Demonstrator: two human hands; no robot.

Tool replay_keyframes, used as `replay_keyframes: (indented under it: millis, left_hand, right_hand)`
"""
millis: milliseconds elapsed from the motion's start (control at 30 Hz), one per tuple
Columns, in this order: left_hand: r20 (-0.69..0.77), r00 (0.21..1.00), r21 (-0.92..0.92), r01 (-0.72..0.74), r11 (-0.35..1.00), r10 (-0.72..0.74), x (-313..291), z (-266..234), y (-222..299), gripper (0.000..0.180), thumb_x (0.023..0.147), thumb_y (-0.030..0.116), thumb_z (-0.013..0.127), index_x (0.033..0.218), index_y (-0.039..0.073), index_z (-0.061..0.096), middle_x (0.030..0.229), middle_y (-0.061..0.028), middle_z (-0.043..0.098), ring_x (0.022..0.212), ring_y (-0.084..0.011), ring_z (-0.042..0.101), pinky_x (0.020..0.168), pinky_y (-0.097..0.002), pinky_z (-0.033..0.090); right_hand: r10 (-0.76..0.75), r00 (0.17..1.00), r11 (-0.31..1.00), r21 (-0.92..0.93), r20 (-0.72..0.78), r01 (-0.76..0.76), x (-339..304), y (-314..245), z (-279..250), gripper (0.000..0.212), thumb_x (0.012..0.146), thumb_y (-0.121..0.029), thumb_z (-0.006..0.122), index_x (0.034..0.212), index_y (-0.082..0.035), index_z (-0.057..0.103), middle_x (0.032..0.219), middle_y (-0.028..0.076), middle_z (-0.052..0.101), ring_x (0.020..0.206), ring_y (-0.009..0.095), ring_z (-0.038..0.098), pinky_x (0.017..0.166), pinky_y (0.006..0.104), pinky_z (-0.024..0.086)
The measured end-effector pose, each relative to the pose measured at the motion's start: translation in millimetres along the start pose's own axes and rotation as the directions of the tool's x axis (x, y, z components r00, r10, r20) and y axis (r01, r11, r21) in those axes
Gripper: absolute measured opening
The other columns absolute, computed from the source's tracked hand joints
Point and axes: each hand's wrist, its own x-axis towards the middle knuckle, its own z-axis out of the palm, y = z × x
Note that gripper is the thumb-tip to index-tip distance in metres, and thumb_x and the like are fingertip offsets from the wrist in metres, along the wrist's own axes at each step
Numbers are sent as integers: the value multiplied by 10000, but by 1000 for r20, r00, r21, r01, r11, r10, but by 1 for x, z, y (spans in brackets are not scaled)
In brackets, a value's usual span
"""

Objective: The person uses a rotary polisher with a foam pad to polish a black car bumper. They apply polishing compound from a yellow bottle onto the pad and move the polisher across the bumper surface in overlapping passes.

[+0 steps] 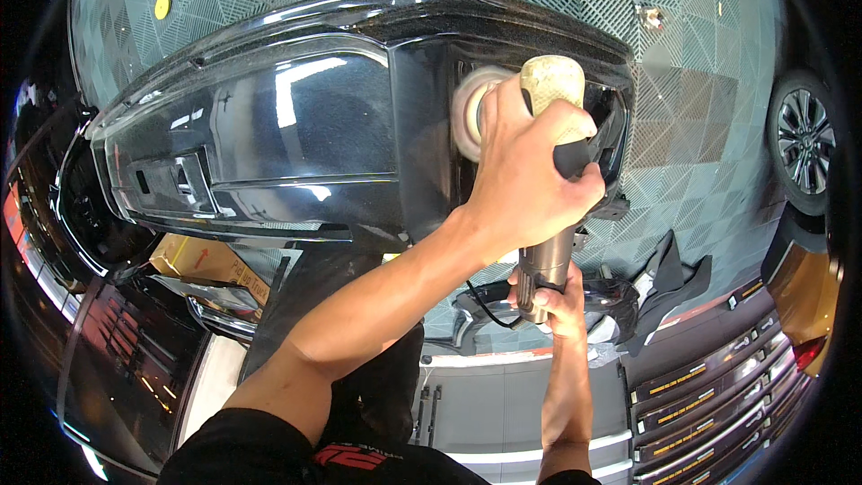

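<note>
We see bright white light on the green-grey floor (700, 189) and sharp glare across the glossy black panel (332, 144), which mirrors pale light shapes. The round pad (469, 117) looks softly blurred. On the left, the dark vehicle (121, 368) is dimmer, streaked with reflections; our fisheye view bends edges toward black corners.

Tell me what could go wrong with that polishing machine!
The left hand grips the polisher close to its round pad, so it might get rubbed if the pad spins. The pad is also near edges on the shiny black panel and could catch or scuff one. The black cord hangs loose below and might snag.
</note>
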Motion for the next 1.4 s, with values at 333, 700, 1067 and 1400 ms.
replay_keyframes:
  millis: [333, 700, 1067, 1400]
  left_hand:
    - [-64, 995, 145, -68, 987, 78, 24, 11, 2, 382, 648, 164, 820, 970, 63, 640, 1151, -298, 460, 1128, -466, 427, 1027, -595, 328]
    - [-69, 991, 352, -82, 932, 113, 33, 5, 13, 410, 661, 201, 827, 1025, 70, 690, 1060, -244, 512, 1060, -423, 468, 960, -533, 348]
    - [23, 1000, 396, -14, 918, 5, 37, 4, 19, 414, 689, 247, 824, 1038, 61, 702, 1087, -259, 532, 1073, -426, 485, 997, -535, 345]
    - [-67, 992, -47, 103, 994, -106, -21, 3, 15, 449, 652, 113, 789, 1082, 130, 664, 1220, -263, 467, 1190, -473, 413, 1029, -567, 330]
  right_hand:
    - [30, 988, 980, 190, 148, -58, 8, -25, -5, 696, 785, -300, 848, 1257, 98, 527, 971, 263, 700, 718, 319, 734, 584, 405, 628]
    - [69, 956, 888, 419, 285, -189, 5, -31, -2, 822, 841, -400, 785, 1403, 75, 421, 972, 337, 642, 679, 398, 708, 539, 425, 619]
    - [109, 951, 850, 469, 290, -241, -4, -33, 5, 841, 841, -466, 779, 1403, 53, 429, 976, 331, 641, 675, 401, 711, 530, 432, 614]
    - [199, 979, 979, -44, 44, -197, -32, -35, -28, 727, 740, -199, 900, 1316, 34, 523, 1067, 173, 706, 932, 259, 733, 772, 415, 656]
